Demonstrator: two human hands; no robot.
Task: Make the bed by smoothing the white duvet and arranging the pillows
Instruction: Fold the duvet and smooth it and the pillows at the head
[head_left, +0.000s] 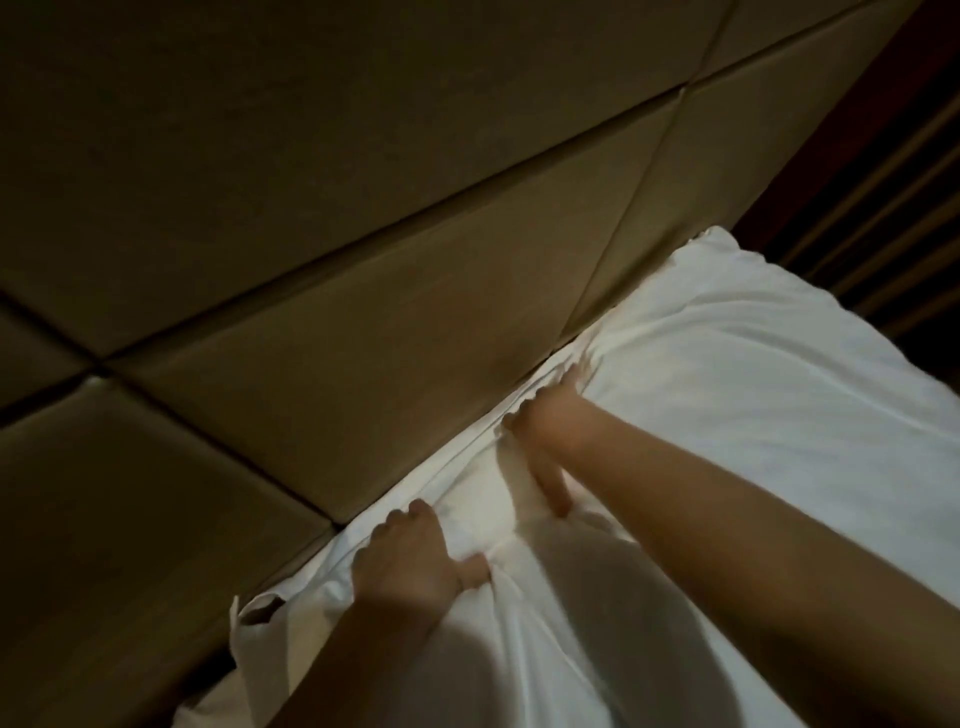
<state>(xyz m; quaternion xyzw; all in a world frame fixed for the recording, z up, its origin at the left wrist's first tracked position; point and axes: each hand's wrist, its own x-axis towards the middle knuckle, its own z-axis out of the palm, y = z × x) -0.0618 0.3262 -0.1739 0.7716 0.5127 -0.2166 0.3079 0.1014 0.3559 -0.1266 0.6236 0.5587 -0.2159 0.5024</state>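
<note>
I see the padded headboard (311, 218) filling the view; the white pillow (727, 395) lies along its base (long axis parallel to it). My left hand (410, 561) and right hand (545, 441) both grip its headboard-side edge, fingers curled into the fabric.

Your right hand (545, 436) fingertips are disappearing into the pillow (727, 374) fold by the headboard (311, 234), so your grip's unclear. The pillow's running off frame below the headboard.

Padded tan headboard (322, 249) fills the view from nine to twelve o'clock; dark striped curtain (893, 218) hangs at two o'clock.
</note>
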